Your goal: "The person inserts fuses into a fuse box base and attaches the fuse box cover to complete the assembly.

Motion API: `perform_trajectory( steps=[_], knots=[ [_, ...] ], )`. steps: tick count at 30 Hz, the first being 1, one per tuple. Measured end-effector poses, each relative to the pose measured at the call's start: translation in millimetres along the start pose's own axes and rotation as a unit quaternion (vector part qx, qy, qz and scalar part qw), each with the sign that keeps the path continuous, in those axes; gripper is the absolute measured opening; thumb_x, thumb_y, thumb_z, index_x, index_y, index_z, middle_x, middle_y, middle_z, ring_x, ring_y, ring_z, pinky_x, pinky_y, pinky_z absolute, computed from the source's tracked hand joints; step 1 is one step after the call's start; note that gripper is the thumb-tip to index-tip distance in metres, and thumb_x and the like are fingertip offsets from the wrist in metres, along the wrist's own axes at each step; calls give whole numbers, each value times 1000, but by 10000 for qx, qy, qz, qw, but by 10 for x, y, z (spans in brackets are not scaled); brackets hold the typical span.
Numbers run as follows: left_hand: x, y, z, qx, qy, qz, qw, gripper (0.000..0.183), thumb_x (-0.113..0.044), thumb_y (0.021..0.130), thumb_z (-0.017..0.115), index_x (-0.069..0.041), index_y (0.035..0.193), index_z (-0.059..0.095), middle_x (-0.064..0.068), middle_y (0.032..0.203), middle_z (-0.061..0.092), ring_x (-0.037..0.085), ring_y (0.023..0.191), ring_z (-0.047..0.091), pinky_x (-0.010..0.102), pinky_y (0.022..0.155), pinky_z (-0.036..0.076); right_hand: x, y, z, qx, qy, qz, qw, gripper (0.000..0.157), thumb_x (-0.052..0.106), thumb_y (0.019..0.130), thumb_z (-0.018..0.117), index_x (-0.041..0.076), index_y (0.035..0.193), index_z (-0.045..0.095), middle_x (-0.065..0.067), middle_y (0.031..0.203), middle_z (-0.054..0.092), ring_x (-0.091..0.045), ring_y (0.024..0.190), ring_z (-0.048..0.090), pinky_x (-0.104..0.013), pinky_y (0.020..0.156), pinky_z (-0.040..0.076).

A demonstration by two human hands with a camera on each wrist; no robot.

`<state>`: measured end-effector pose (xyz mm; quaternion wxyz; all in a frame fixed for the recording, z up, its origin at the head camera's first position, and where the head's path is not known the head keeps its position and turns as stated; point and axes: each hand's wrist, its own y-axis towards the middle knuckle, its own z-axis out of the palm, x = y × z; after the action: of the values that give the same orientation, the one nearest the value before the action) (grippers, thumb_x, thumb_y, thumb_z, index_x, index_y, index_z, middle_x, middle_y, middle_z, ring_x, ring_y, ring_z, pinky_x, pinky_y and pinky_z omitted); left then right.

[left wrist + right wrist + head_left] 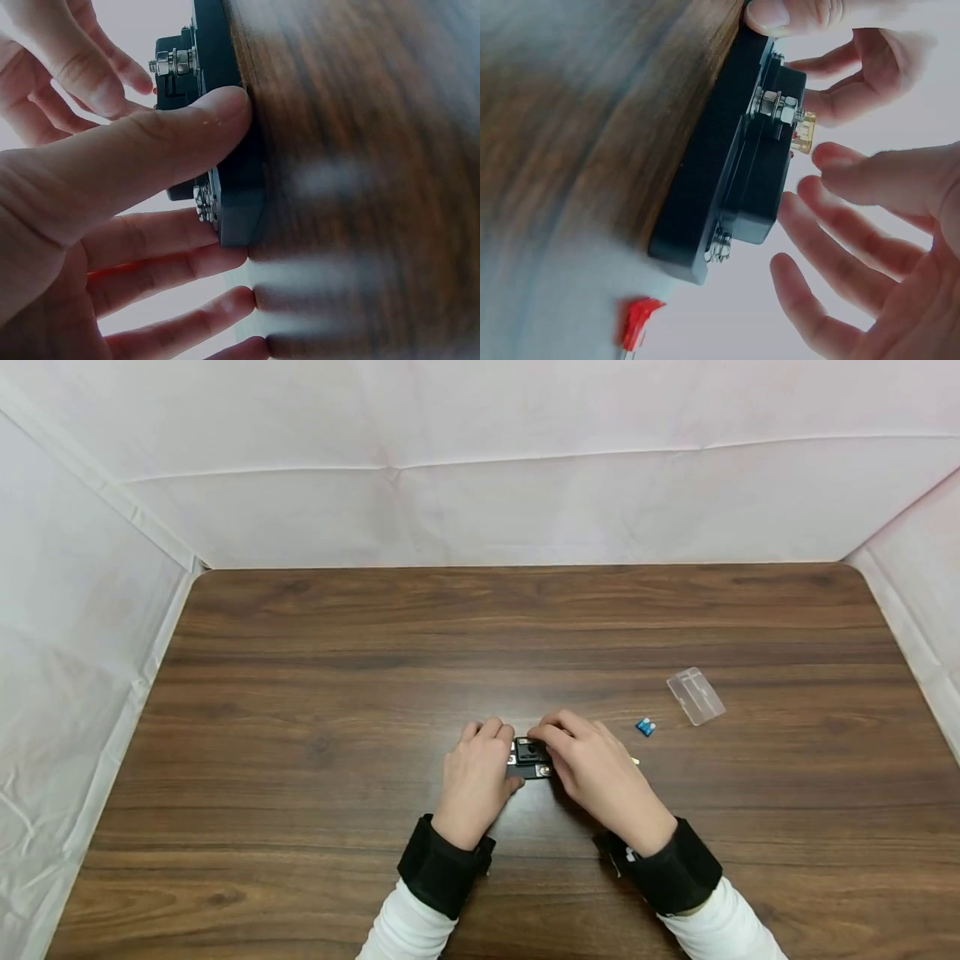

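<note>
A black fuse block (532, 772) with metal screw terminals lies on the table between the hands. My left hand (474, 777) grips its left end, thumb (223, 106) on the near side and fingers at the far side. A small yellow blade fuse (804, 133) stands up from the top of the block in the right wrist view. My right hand (603, 777) is over the block's right part. Its fingers are loosely bent, with the fingertips (832, 159) close beside the yellow fuse and a small gap between. In the head view that hand hides the fuse.
On the wooden table (337, 652), a blue blade fuse (645, 727) lies right of the hands, beside a clear plastic case (696, 696). A red fuse (636, 322) lies near the block's end. White sheets (487, 502) wall the back and sides.
</note>
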<state>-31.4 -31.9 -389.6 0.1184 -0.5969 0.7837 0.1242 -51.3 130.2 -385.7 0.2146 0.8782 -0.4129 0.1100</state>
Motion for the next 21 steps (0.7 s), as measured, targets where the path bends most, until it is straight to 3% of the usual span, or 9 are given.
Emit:
perform_trajectory(
  steps=[5,21],
  knots=[
    [0,8,0,-25,-10,-4,10000,46,-22,59,85,-7,96,62,5,96,62,25,95,55,40,66,56,-11,-30,-21,-208,-95,33,9997,21,-1,82,61,9,100,64,-5,93,64,-19,83,59,-41,68,49],
    [2,18,-4,-54,-84,-10,9999,44,-21,59,85,-6,93,62,5,94,61,25,93,55,41,62,56,-94,-133,-93,-182,-318,211,9991,18,0,79,64,11,93,67,-2,89,67,-19,83,62,-41,72,48]
  ],
)
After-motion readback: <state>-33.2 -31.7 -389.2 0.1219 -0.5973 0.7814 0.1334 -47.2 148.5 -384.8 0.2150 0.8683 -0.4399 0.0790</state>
